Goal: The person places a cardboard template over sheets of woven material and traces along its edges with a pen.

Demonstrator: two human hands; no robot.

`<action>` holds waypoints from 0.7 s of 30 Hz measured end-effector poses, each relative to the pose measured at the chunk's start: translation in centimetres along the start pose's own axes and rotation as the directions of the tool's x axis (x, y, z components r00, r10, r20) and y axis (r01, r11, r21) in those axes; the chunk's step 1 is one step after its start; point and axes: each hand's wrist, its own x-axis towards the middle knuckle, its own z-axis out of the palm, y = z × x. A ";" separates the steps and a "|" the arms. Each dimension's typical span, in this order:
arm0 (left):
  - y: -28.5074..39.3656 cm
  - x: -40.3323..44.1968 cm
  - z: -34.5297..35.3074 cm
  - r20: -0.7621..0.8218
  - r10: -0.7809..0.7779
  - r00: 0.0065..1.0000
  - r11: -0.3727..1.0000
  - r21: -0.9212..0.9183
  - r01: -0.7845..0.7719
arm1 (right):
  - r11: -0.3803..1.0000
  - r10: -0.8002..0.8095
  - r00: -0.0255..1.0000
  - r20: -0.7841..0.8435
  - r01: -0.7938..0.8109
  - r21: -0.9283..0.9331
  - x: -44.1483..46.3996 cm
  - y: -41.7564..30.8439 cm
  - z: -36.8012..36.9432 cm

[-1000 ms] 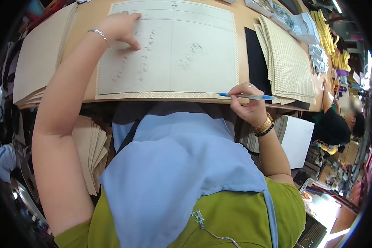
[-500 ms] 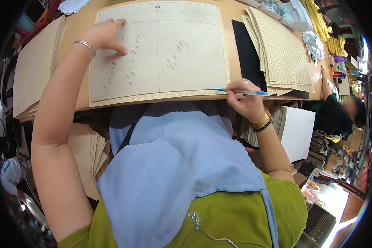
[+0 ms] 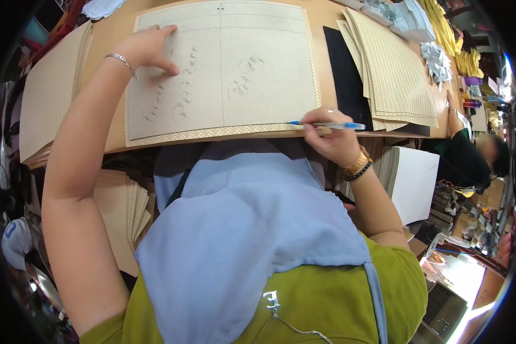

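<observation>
A pale template board (image 3: 269,63) with handwriting on it lies on top of a cream woven-textured sheet (image 3: 206,135), whose edge shows around it. My left hand (image 3: 153,49) presses on the board's upper left part, thumb and fingers spread. In my right hand (image 3: 332,135) is a blue pen (image 3: 341,125), its tip at the board's lower edge, right of the middle. The fingers are wrapped around the barrel.
Stacks of cream sheets stand at the left (image 3: 54,86) and right (image 3: 393,69) of the table. A black sheet (image 3: 347,80) lies beside the right stack. White boxes (image 3: 411,22) are at the back right. Another person's dark sleeve (image 3: 464,155) shows at far right.
My right hand and the pen have moved left along the board's lower edge. My left hand stays spread on the board.
</observation>
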 end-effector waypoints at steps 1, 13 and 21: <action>0.0 0.0 -0.1 0.017 -0.005 1.000 1.000 -0.018 0.005 | 1.000 -0.004 1.000 0.025 0.004 0.031 0.4 -0.4 0.5; -0.9 0.5 0.9 -0.059 0.049 0.997 0.999 0.000 -0.049 | 0.827 0.264 0.960 -0.093 -0.176 0.534 -0.4 -0.1 0.5; -0.2 0.1 0.6 -0.033 0.003 0.999 1.000 -0.001 -0.003 | 0.842 0.149 0.969 0.197 -0.229 0.489 3.3 -3.2 8.6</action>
